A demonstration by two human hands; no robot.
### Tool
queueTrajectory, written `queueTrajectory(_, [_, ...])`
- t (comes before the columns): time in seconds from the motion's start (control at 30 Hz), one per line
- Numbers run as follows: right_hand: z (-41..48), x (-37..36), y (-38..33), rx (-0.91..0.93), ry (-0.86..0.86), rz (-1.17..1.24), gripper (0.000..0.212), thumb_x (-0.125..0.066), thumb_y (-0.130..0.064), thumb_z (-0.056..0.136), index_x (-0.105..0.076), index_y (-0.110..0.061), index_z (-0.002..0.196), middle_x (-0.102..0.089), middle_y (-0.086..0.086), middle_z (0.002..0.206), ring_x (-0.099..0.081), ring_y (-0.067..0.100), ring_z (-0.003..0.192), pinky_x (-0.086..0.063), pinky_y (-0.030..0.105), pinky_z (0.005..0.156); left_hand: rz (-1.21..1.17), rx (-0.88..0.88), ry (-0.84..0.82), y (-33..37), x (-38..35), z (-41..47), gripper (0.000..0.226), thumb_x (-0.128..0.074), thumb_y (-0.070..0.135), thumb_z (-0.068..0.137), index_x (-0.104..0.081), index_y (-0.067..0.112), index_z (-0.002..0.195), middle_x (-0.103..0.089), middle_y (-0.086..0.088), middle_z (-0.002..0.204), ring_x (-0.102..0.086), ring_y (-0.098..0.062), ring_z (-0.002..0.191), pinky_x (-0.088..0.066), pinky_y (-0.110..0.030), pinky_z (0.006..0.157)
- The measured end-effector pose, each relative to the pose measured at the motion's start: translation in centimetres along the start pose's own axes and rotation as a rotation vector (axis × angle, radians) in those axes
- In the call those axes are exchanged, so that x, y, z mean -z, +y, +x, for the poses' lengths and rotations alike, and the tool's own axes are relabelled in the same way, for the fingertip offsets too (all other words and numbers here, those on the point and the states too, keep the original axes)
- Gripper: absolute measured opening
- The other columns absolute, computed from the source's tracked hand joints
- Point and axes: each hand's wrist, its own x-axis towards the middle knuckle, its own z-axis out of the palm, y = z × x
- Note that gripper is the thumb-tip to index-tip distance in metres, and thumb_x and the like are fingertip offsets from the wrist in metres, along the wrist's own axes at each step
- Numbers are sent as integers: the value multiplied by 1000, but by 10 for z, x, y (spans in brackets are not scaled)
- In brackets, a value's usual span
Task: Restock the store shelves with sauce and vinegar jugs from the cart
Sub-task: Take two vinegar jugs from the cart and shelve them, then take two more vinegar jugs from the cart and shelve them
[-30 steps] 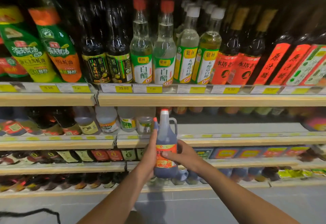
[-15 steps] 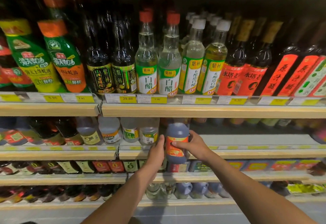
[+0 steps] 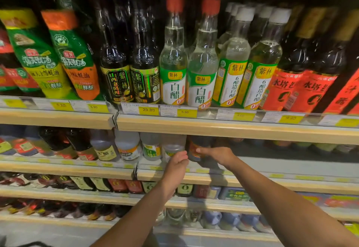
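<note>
- Head view: the jug [image 3: 195, 148], dark with an orange-red label, stands at the front of the second shelf [image 3: 303, 168]. Its top is hidden behind the wooden edge of the top shelf [image 3: 223, 129].
- The right hand [image 3: 218, 155] holds the jug from its right side. The thumb lies across the label, and the other fingers go round behind the jug, out of sight.
- The left hand [image 3: 177, 163] is at the jug's lower left, over the shelf's front lip. Its fingers are close together and lightly curled toward the jug. Blur hides whether they touch or grip it.
- Just left of the jug is a pale jug [image 3: 172, 145]. Further left along the same shelf is a row of clear and dark jugs.
- To the right of the jug the second shelf shows bare grey surface.
- On the top shelf, above the hands, stand two clear bottles [image 3: 172, 62] with red caps and green-and-white labels.
- Left of these are dark bottles [image 3: 116, 71], and further left green packs [image 3: 74, 58] with orange tops. To the right are white-capped bottles [image 3: 233, 67], then dark ones with red labels.
- Yellow price tags [image 3: 148, 110] run along the top shelf's rail.
- Both forearms reach up from the bottom of the view, passing in front of two lower shelves of blurred bottles.
</note>
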Motion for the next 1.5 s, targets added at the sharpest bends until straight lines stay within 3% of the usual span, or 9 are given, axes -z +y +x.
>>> queueTrajectory(0.2, [3, -18, 9, 153, 17, -50, 39, -96, -37, 60, -59, -29, 68, -57, -26, 62, -57, -20, 51, -36, 1, 43, -28, -15, 75, -5, -1, 12, 29, -49, 3, 103, -62, 8, 128, -62, -2, 122, -56, -14, 111, -43, -27, 96])
queueTrajectory(0.5, [1, -14, 13, 220, -48, 26, 35, -94, -19, 66, -65, -21, 87, -66, -17, 71, -63, -12, 51, -43, 7, 40, 0, -1, 105, -9, 9, 5, 25, -53, -1, 101, -64, -2, 123, -65, -6, 112, -60, -3, 91, -47, -20, 83])
queueTrajectory(0.67, [-22, 5, 16, 310, -48, 7, 51, -92, -29, 68, -69, -14, 111, -74, -8, 99, -67, -6, 88, -45, 4, 67, 34, 18, 103, -13, 15, -11, 23, -52, -2, 100, -67, 9, 113, -67, -7, 113, -62, -13, 99, -47, -25, 81])
queueTrajectory(0.77, [-38, 15, 26, 364, 13, 47, 38, -92, -32, 68, -67, -26, 96, -71, -28, 88, -63, -15, 88, -41, -1, 69, 40, 22, 115, -14, 16, -22, 22, -54, 1, 100, -67, 14, 112, -67, -7, 115, -61, -21, 106, -43, -30, 88])
queueTrajectory(0.9, [-59, 18, 40, 286, -36, 50, 80, -89, -40, 71, -46, -25, 137, -49, -15, 127, -46, 4, 120, -41, 24, 97, 84, 12, 125, -20, 19, -37, 25, -55, 5, 99, -67, 24, 110, -66, -1, 115, -62, -19, 104, -46, -32, 86])
queueTrajectory(1.03, [-85, 8, 53, 305, -47, 123, 89, -89, -40, 71, -43, -28, 147, -49, -11, 140, -48, 6, 128, -47, 28, 101, 96, 61, 154, -30, 23, -52, 24, -55, 10, 97, -67, 26, 112, -67, 1, 104, -62, -17, 85, -47, -32, 74])
queueTrajectory(1.17, [-107, -15, 59, 334, -42, 179, 68, -87, -30, 76, -52, -30, 135, -55, -11, 135, -53, 7, 126, -54, 21, 91, 114, 98, 189, -45, 37, -59, 22, -55, 4, 97, -68, 12, 113, -68, -10, 113, -63, -30, 101, -50, -45, 91])
queueTrajectory(1.33, [-126, -60, 61, 335, -175, 195, 62, -86, -26, 78, -55, -39, 130, -61, -6, 132, -58, 13, 124, -56, 39, 97, 62, 147, 260, -64, 68, -78, 24, -57, 8, 98, -68, 28, 101, -70, 1, 103, -62, -4, 67, -45, -16, 52])
queueTrajectory(1.5, [-142, -126, 52, 330, -291, 100, 58, -86, -29, 78, -55, -39, 126, -56, -7, 135, -54, 11, 125, -54, 44, 99, -16, 172, 368, -89, 121, -105, 23, -56, 3, 99, -68, 21, 100, -67, 6, 98, -62, -6, 81, -46, -6, 59])
